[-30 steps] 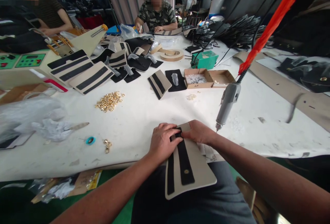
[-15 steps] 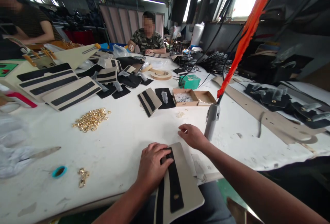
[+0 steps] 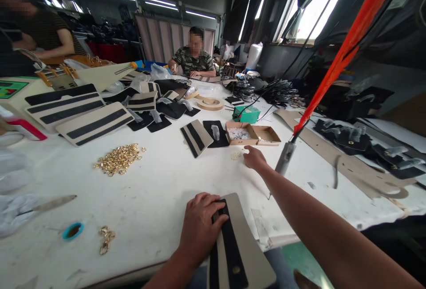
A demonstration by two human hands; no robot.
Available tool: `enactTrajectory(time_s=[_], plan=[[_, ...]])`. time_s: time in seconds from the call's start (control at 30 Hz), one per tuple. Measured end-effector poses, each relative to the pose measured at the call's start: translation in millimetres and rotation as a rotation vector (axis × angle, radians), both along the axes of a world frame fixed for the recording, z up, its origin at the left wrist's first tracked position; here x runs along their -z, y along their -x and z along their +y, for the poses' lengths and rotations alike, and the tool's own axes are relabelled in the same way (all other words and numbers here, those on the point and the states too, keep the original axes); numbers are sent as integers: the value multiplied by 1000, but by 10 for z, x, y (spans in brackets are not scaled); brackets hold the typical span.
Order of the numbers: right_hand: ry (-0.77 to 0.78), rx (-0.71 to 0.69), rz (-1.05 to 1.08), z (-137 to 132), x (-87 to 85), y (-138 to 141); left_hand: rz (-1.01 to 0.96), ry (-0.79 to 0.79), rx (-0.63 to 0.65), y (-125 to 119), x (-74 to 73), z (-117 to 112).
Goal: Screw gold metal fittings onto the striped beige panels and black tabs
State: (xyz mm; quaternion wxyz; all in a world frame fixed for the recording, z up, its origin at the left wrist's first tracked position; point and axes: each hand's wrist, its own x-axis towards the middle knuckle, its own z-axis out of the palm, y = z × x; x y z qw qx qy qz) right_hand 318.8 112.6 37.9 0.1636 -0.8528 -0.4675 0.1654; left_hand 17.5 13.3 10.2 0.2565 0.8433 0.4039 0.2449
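My left hand [image 3: 203,222] grips the upper left edge of a beige bag panel [image 3: 251,244] with black strips, its thumb lying on one strip. The panel leans over the front edge of the table, and a small gold-coloured fitting shows low on that strip. My right hand [image 3: 255,158] is stretched out over the table, fingers partly extended, with nothing visible in them. Just left of its fingertips lies a small scatter of tiny pale pieces [image 3: 235,155]. Near the right forearm hangs a grey electric screwdriver [image 3: 285,158], its bit pointing down, partly behind the arm.
Cardboard boxes [image 3: 269,134] of small parts stand beyond my right hand, beside a green block [image 3: 246,114]. Gold clasps [image 3: 120,159] are heaped at left, near a blue tape ring [image 3: 72,231]. More striped panels [image 3: 95,123] lie behind. A person [image 3: 195,60] sits across the table.
My right hand has reached farther forward, up to the small pieces by the boxes. The screwdriver has swung right and tilted. My left hand keeps its grip on the panel.
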Motion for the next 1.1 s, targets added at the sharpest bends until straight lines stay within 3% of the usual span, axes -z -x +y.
enactTrajectory(time_s=[0.23, 0.6, 1.1], plan=[[132, 11, -63, 172, 29, -96, -53, -8, -9, 13, 5, -17], [97, -34, -289, 275, 44, -119, -85, 7, -17, 7, 4, -43], [135, -176, -337, 75, -83, -102, -63, 1, -15, 3, -39, -34]])
